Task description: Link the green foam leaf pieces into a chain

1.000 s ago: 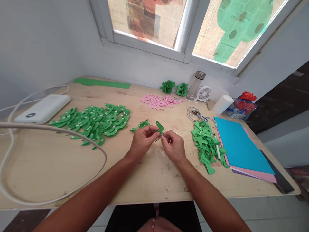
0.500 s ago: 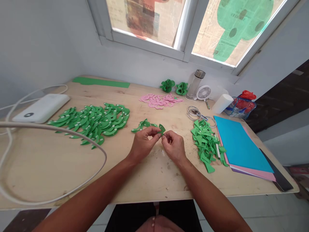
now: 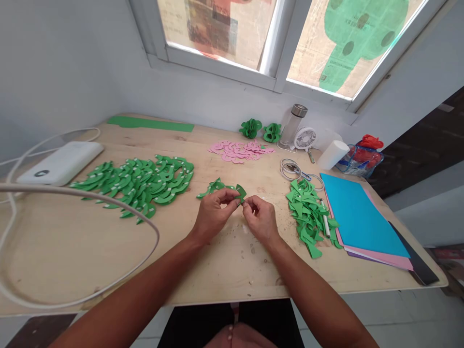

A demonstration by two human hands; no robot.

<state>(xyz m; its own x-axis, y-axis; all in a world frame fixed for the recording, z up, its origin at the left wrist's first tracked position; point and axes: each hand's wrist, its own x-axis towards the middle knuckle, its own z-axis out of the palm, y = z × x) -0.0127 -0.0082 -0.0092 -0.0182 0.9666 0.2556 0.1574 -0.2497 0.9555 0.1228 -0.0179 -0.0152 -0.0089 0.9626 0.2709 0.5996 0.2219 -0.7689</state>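
Note:
Between my hands, over the middle of the table, is a small curved green paper piece (image 3: 241, 191). My left hand (image 3: 213, 212) pinches it between thumb and forefinger. My right hand (image 3: 260, 217) is closed in a pinch at the piece's lower edge; its fingertips hide what they grip. Just behind my left hand lie a few green cutouts with white patches (image 3: 216, 184), partly covered by the fingers. A large heap of similar green cutouts (image 3: 145, 181) spreads to the left. Right of my hands is a pile of green paper scraps (image 3: 306, 212).
Pink paper cutouts (image 3: 239, 151) and two green paper balls (image 3: 251, 128) are at the back, near a glass bottle (image 3: 292, 126) and small fan (image 3: 305, 139). Scissors (image 3: 292, 169) and blue sheets (image 3: 362, 212) lie right. A white power bank (image 3: 61, 163) and looping cable (image 3: 158, 237) are left.
The green piece between my fingertips has turned slightly and shows more of its face. Both hands stay in nearly the same place.

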